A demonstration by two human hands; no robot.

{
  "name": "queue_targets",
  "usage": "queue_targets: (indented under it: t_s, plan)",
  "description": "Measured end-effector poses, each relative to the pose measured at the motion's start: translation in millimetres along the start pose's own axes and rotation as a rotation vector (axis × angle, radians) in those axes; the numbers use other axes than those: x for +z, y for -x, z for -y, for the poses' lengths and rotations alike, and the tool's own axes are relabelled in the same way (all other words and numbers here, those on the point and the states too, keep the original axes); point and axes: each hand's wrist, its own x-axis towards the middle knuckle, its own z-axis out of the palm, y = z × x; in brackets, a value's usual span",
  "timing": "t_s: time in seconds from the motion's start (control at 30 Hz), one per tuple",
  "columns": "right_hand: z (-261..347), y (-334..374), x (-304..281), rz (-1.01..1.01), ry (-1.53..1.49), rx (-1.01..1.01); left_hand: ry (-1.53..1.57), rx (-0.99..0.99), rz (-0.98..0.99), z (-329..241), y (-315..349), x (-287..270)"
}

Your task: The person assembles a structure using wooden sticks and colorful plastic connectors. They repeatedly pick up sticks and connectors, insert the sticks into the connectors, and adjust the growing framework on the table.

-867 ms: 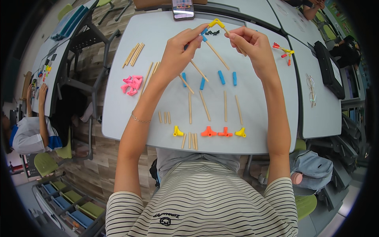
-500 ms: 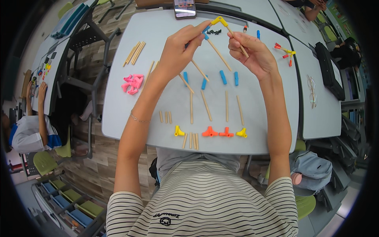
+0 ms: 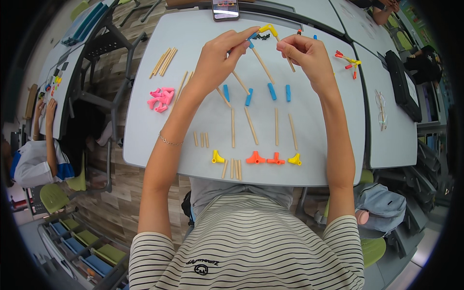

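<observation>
My left hand (image 3: 220, 60) is closed around a blue connector (image 3: 251, 40) above the far part of the table, partly hiding it. A yellow elbow connector (image 3: 268, 30) joins onto the blue piece, and a wooden stick (image 3: 262, 65) slants down from it. From the elbow's other end comes a second wooden stick (image 3: 291, 63), pinched near its top by the thumb and fingers of my right hand (image 3: 308, 57). Below my hands lie several loose blue tubes (image 3: 272, 91) and a row of wooden sticks (image 3: 277, 126).
Near the front edge sit yellow connectors (image 3: 217, 156), orange connectors (image 3: 255, 157) and short sticks (image 3: 232, 169). Pink connectors (image 3: 161, 99) and more sticks (image 3: 167, 63) lie left. A phone (image 3: 225, 9) stands at the back. Rightward are a small assembly (image 3: 349, 64), glasses (image 3: 381, 110) and a black case (image 3: 403, 87).
My right hand has shifted its grip on the stick, its fingers now more curled, and the stick hangs a little steeper. My left hand keeps its hold. The whole view has shifted slightly.
</observation>
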Motion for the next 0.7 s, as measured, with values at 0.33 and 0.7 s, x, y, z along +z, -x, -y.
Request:
queue_targets:
  t_s: [0.33,0.7]
  plan:
    - [-16,-8,-3,0.003,-0.291,0.151,-0.033,-0.134,0.052,-6,-4,-14]
    - [-30,-12,-10,0.002,-0.479,0.32,0.945,-0.46,0.035,17,-5,-27]
